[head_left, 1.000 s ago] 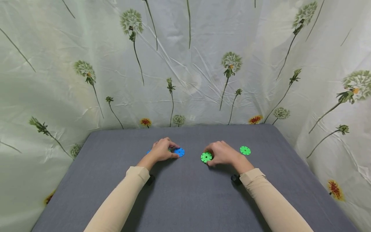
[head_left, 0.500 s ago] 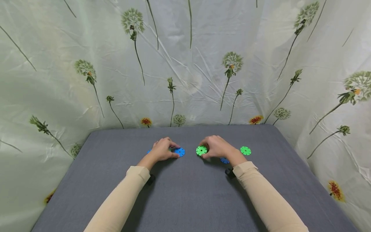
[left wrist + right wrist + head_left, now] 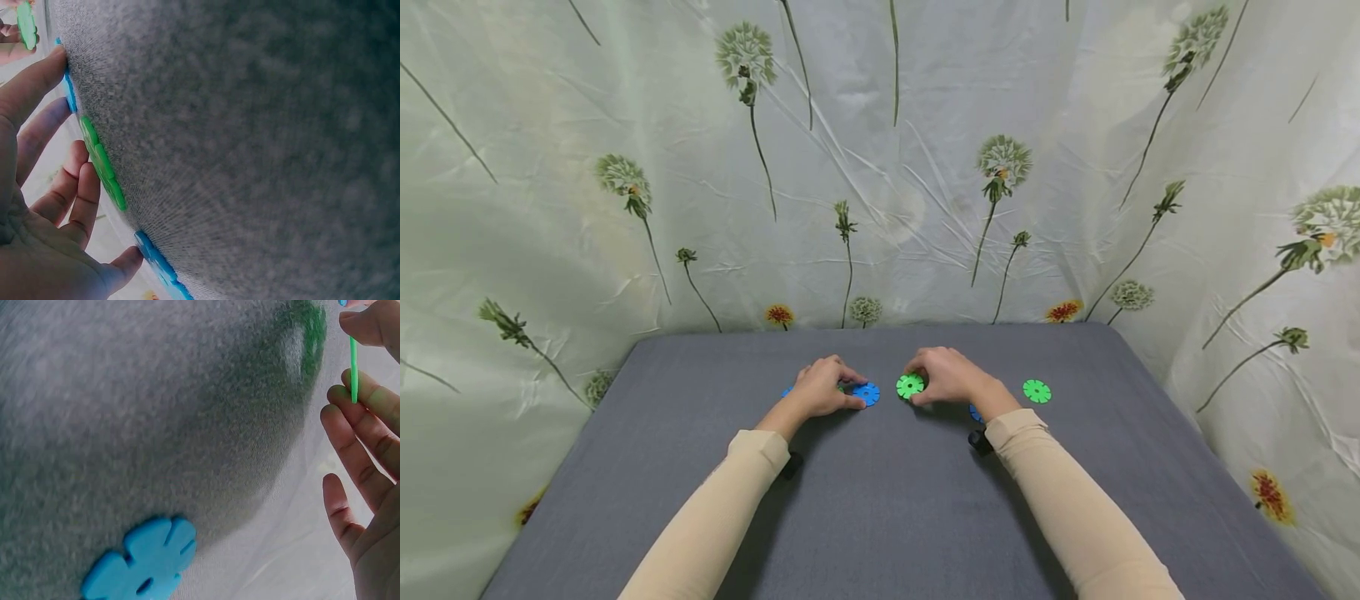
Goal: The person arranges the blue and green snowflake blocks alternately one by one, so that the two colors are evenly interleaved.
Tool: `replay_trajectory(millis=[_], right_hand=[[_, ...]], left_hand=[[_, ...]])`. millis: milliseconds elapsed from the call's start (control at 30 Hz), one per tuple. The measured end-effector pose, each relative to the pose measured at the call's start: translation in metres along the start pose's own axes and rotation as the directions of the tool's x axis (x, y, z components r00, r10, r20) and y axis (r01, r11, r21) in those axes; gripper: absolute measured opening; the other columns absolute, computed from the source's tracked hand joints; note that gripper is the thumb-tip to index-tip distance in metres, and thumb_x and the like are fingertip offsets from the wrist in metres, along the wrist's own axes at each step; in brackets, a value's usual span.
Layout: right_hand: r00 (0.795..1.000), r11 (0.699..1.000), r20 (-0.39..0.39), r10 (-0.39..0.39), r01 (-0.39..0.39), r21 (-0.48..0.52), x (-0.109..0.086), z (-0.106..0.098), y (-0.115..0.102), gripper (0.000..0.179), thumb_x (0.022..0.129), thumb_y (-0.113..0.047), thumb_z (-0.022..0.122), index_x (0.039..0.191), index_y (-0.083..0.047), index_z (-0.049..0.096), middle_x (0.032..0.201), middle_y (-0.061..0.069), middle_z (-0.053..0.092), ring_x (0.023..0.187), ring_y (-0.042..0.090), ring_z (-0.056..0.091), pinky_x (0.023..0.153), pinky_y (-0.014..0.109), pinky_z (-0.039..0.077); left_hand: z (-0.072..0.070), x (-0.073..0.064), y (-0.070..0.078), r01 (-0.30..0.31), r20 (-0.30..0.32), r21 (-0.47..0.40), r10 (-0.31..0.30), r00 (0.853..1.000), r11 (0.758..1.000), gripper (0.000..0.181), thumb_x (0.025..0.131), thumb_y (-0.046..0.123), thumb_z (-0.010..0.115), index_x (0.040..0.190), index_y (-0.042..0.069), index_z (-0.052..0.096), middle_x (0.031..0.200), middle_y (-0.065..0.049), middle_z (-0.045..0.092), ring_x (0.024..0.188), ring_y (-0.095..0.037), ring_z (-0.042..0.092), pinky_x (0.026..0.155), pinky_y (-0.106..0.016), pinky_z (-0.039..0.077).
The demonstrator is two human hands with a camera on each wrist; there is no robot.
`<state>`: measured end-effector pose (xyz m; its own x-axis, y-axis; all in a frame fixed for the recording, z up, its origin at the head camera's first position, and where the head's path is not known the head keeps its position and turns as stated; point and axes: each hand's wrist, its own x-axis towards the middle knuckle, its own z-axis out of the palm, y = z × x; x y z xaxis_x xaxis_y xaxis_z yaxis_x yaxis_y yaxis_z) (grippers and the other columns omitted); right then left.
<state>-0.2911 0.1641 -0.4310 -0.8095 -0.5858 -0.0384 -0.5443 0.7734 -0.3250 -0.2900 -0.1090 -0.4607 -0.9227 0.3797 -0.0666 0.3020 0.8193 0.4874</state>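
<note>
My left hand (image 3: pixel 820 388) pinches the edges of a blue interlocking disc (image 3: pixel 868 394) lying flat on the grey cloth, its thumb and a finger on opposite sides. Beneath that hand, the left wrist view shows a green disc (image 3: pixel 103 164) and a second blue disc (image 3: pixel 161 265), both mostly hidden from the head view. To the right, my right hand (image 3: pixel 953 377) grips a green notched disc (image 3: pixel 910 387) between thumb and fingertips. This disc is held off the cloth, as the right wrist view shows it edge-on (image 3: pixel 354 372) with a gap below.
Near the right wrist lies another blue disc (image 3: pixel 147 559), partly covered by the forearm in the head view. Farther right is a loose green disc (image 3: pixel 1037 391). A flower-printed curtain (image 3: pixel 910 167) hangs behind the grey table (image 3: pixel 880 517).
My right hand has moved left with the green disc, closer to the left hand's blue disc, uncovering part of the blue disc by its wrist. The left hand has stayed put.
</note>
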Motion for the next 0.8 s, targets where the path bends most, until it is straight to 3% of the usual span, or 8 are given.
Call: replay_trajectory(millis=[300, 800], right_hand=[[0.999, 0.999, 0.038, 0.007, -0.008, 0.036, 0.009, 0.011, 0.0, 0.044, 0.091, -0.031, 0.087, 0.13, -0.011, 0.078, 0.122, 0.006, 0.071, 0.108, 0.022, 0.071, 0.095, 0.043, 0.058], [0.998, 0.998, 0.035, 0.053, -0.055, 0.04, 0.012, 0.016, -0.005, 0.044, 0.092, -0.034, 0.087, 0.131, -0.014, 0.078, 0.121, 0.004, 0.068, 0.111, 0.023, 0.068, 0.097, 0.048, 0.052]], left_hand=[[0.0, 0.0, 0.0, 0.0, -0.006, 0.009, 0.0, 1.0, 1.0, 0.038, 0.088, 0.037, 0.091, 0.125, 0.03, 0.083, 0.13, -0.003, 0.067, 0.125, -0.029, 0.059, 0.122, -0.072, 0.031], [0.001, 0.001, 0.0, 0.001, 0.005, 0.042, -0.001, 1.0, 0.999, 0.039, 0.089, 0.039, 0.09, 0.126, 0.031, 0.082, 0.129, -0.003, 0.067, 0.12, -0.027, 0.06, 0.118, -0.071, 0.035]])
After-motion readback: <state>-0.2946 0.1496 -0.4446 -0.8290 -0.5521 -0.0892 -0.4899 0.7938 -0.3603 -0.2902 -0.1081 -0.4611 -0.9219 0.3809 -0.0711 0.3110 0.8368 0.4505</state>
